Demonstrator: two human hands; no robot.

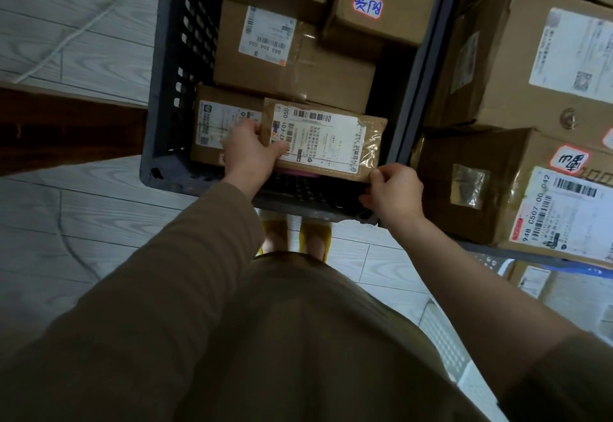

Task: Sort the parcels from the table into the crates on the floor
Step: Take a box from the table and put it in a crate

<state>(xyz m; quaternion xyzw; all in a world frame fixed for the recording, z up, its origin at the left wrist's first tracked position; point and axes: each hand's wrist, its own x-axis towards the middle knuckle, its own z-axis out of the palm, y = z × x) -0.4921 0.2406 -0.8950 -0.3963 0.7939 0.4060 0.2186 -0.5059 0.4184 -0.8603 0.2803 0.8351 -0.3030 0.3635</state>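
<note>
Brown sleeve (199, 272) at 7 o'clock. Left hand (252, 151) grips the flat parcel (326, 142) by its 9 o'clock edge; right hand (394, 192) pinches its 5 o'clock corner. Parcel is over the dark crate's (172, 89) near end; stacked boxes (292, 56) lie toward 12 o'clock.

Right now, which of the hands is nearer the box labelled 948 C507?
The right hand. It pinches a corner of the flat parcel, just left of that box; the left hand grips the parcel's other end, further left.
</note>
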